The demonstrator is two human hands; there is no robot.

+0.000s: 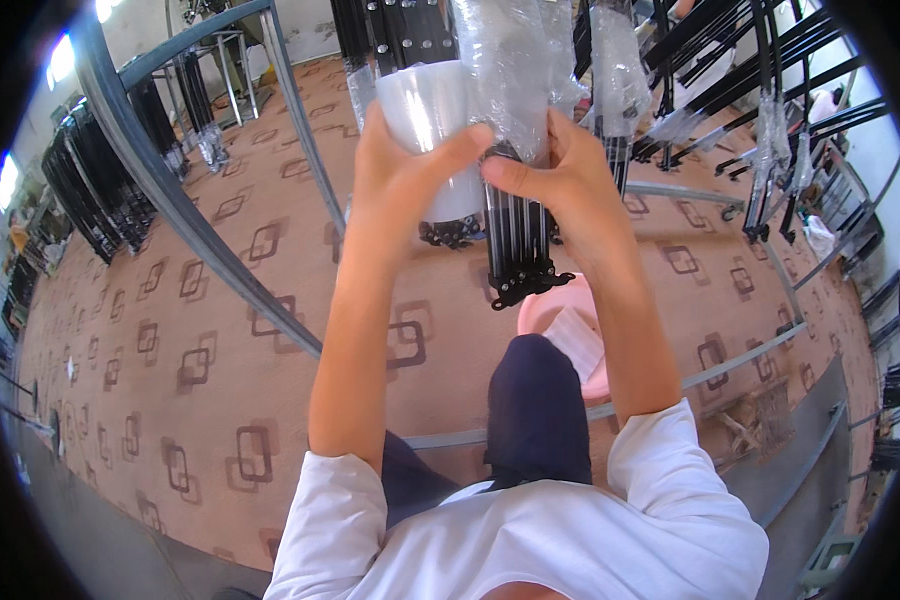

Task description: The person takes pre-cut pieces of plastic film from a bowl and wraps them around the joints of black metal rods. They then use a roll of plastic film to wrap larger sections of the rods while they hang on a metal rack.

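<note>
- Key relation: roll point(425, 105) sits just left of the bundle point(518, 228), right up against its film point(503, 70) in this view; can't tell if there's a gap.
- Long axes: bundle runs up and away from me, looks near upright. Roll is roughly parallel, slightly tilted.
- My left hand point(395, 165) is the nearer one to the roll: thumb across its front, fingers hidden behind, so it's pinched.
- My right hand point(570, 175) closes round the filmed bundle from the right, thumb in front, fingers mostly hidden. Thumb tips nearly meet at the roll-bundle seam.
- In the way: wrapped bars point(622, 75) close on the right, more bars behind. My thumbs crowd the seam.
- Below: bundle's bracket point(528, 283) overhangs the pink basin point(532, 315) in view, white sheet point(575, 340) inside; my knee point(538, 400) is near.
- Left: grey frame point(205, 240), well apart from the roll. Bundle's top is cut off.
</note>
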